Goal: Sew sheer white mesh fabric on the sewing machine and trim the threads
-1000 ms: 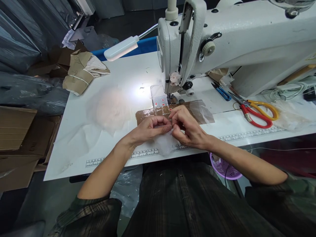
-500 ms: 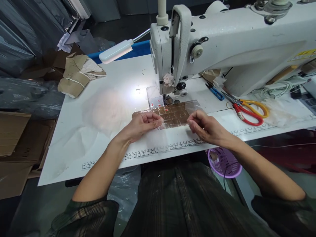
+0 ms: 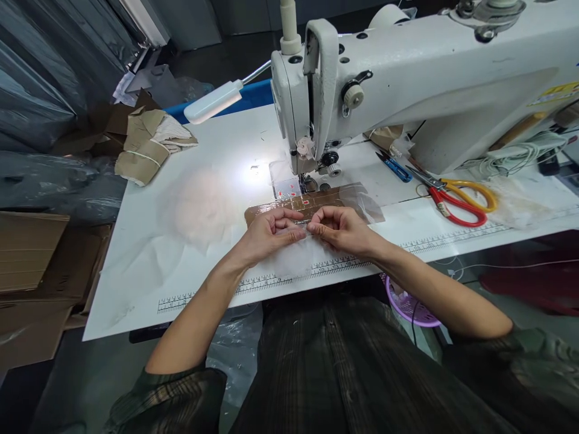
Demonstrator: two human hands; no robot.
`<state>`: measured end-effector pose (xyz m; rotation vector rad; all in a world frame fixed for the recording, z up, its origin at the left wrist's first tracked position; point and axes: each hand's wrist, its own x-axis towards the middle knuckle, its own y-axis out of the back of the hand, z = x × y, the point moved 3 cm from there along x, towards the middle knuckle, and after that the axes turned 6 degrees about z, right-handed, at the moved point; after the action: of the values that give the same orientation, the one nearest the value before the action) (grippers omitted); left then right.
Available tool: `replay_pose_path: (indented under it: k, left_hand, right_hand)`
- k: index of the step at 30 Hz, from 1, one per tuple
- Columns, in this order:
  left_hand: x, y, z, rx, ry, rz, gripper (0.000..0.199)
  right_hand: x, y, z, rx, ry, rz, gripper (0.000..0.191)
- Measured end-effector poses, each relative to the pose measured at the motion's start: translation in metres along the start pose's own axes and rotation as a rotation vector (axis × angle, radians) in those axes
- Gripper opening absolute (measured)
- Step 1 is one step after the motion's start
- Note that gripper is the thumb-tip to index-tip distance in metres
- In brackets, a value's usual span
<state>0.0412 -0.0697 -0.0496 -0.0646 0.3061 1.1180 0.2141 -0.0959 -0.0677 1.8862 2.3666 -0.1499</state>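
Observation:
My left hand (image 3: 275, 236) pinches a small piece of sheer whitish fabric (image 3: 293, 258), which hangs over the table's front part and is hard to see against the white. Close beside it, my right hand (image 3: 341, 230) is closed at the fabric's upper edge, thumb against forefinger; the fingers partly hide what they grip. Behind both hands a brown strip covered with clear tape (image 3: 316, 200) lies below the sewing machine's needle and presser foot (image 3: 304, 181). Red marks show on the plate at the needle.
The white sewing machine (image 3: 407, 72) spans the back right. Red and yellow scissors (image 3: 456, 196) and blue thread snips (image 3: 394, 167) lie to the right. A wrapped brown paper bundle (image 3: 142, 150) sits at left under the lamp (image 3: 213, 102). A purple basket (image 3: 414, 307) stands below the table edge.
My right hand has moved left from the brown strip's right end to meet the left hand at the sheer fabric. My left hand stays near the same place. The view has shifted slightly.

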Motion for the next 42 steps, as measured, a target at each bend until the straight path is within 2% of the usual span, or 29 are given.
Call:
replay_pose_path:
  k: [2,7,9,11,15,18,26,27,29,32,34,36,39,40,42]
  left_hand:
    - [0.0,-0.002,0.0,-0.021,-0.003,-0.017,0.042]
    - [-0.001,-0.005,0.0,-0.041,-0.034,-0.061,0.027]
    - [-0.001,-0.004,0.0,-0.076,-0.04,-0.057,0.027]
    - [-0.001,-0.002,0.0,-0.111,-0.045,-0.039,0.027]
    - [0.0,-0.002,-0.002,-0.128,-0.041,-0.055,0.028]
    - [0.001,-0.004,-0.003,-0.124,-0.049,-0.081,0.026]
    - [0.003,-0.004,-0.005,-0.144,-0.07,-0.089,0.025]
    - [0.003,-0.004,-0.004,-0.145,-0.078,-0.091,0.025]
    - [0.001,-0.005,-0.001,-0.143,-0.114,-0.108,0.026]
    - [-0.008,-0.005,0.009,-0.117,-0.25,-0.141,0.027]
    - [-0.014,-0.005,0.016,-0.065,-0.328,-0.156,0.027]
    - [-0.016,-0.005,0.019,-0.005,-0.325,-0.131,0.026]
    - [-0.011,-0.003,0.015,0.055,-0.202,-0.017,0.02]
    - [-0.009,-0.003,0.012,0.055,-0.158,0.008,0.019]
    - [-0.004,-0.004,0.006,0.041,-0.088,0.027,0.02]
  right_hand:
    - [-0.001,-0.006,-0.003,-0.079,0.109,0.058,0.037]
    - [-0.015,-0.012,-0.033,-0.401,0.557,0.295,0.02]
    - [-0.02,-0.006,-0.044,-0.442,0.637,0.321,0.019]
    - [-0.021,0.003,-0.047,-0.378,0.541,0.242,0.019]
    - [-0.02,0.009,-0.028,-0.132,0.158,-0.013,0.03]
    - [-0.016,0.003,-0.016,-0.023,0.067,-0.034,0.036]
    - [-0.009,-0.01,-0.016,0.069,0.056,0.034,0.038]
    - [-0.012,-0.012,-0.018,0.042,0.1,0.056,0.036]
    - [-0.017,-0.015,-0.025,-0.1,0.288,0.136,0.028]
    - [-0.018,-0.014,-0.03,-0.483,0.628,0.314,0.017]
    - [-0.011,-0.005,-0.026,-0.73,0.705,0.433,0.015]
    - [-0.003,0.008,-0.02,-0.862,0.661,0.524,0.014]
    - [-0.002,0.025,-0.021,-0.812,0.601,0.547,0.016]
    - [-0.004,0.028,-0.022,-0.752,0.566,0.487,0.021]
    - [-0.011,0.028,-0.023,-0.604,0.428,0.271,0.037]
